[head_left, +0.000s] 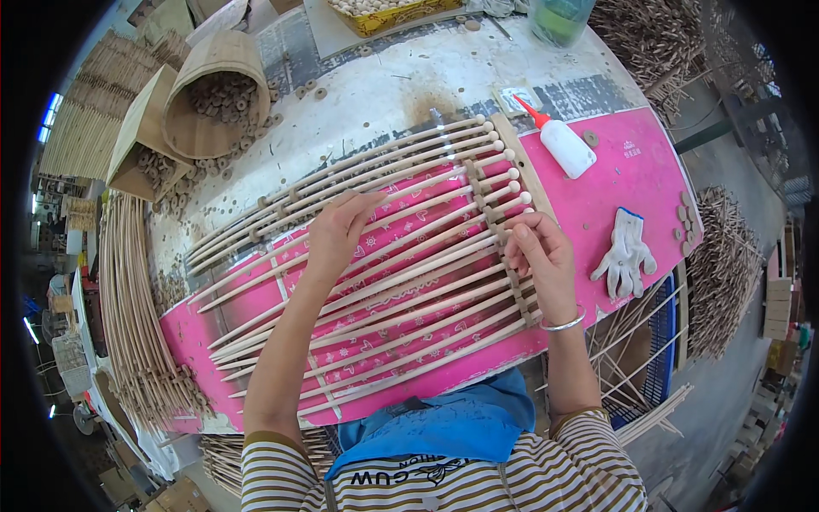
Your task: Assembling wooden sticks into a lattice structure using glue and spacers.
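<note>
Many thin wooden rods (409, 294) lie side by side across a pink sheet (192, 341), passing through a row of small brown wooden rings (482, 200) near their right ends. Several of the farther rods carry pale round wooden balls (513, 173) on their tips; the nearer ones show bare ends. Over the middle of the rods, my left hand (339, 232) is closed in a pinch on one wooden rod. My right hand (544, 256) is closed at the rods' right ends, beside the ring row; its curled fingers hide what they hold, if anything.
A white glue bottle (567, 148) with a red nozzle and a white work glove (625, 254) lie at the right. A tipped wooden bucket (181, 107) spills rings at the far left. A yellow tray (388, 19) of balls stands at the back; bundled rods (128, 299) lie left.
</note>
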{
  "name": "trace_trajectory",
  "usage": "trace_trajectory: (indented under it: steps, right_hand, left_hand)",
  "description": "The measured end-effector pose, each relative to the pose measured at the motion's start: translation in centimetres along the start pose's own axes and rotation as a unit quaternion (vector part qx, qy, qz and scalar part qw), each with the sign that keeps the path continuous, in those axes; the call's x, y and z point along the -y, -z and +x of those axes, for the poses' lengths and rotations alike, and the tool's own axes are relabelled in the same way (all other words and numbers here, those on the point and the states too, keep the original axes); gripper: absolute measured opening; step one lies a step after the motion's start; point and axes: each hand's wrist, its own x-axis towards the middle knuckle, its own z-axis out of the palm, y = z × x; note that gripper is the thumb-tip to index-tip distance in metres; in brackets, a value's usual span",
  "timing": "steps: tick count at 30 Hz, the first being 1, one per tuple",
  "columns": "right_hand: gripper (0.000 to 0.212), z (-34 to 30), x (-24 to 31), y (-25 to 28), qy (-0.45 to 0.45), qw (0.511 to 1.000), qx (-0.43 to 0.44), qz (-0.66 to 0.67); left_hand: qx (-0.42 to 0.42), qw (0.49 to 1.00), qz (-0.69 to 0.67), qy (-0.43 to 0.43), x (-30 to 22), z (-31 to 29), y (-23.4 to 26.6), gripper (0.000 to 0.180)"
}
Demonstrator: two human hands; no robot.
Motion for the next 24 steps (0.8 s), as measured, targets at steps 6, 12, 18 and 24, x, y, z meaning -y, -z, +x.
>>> trace_trajectory:
  steps: [6, 12, 18, 24]
  right_hand:
    - [0.021, 0.9, -0.1, 0.8, -0.003, 1.0, -0.015, -0.002]
    - [0.024, 6.2, 0.6, 1.3, 0.098, 0.984, 0.017, -0.145]
    - [0.023, 12.3, 0.5, 0.3, 0.226, 0.874, 0.094, -0.419]
    - [0.022, 15.6, 0.2, 0.3, 0.23, 0.827, 0.203, -0.472]
  left_hand:
    - [-0.004, 1.0, 0.005, -0.016, 0.0, 0.4, -0.5, 0.023]
    - [0.003, 1.0, 0.001, -0.002, -0.1, 0.1, 0.0, 0.023]
    - [0.005, 1.0, 0.009, -0.007, -0.3, 0.4, 0.0, 0.023]
    - [0.013, 1.0, 0.02, 0.0, 0.3, 0.3, 0.3, 0.027]
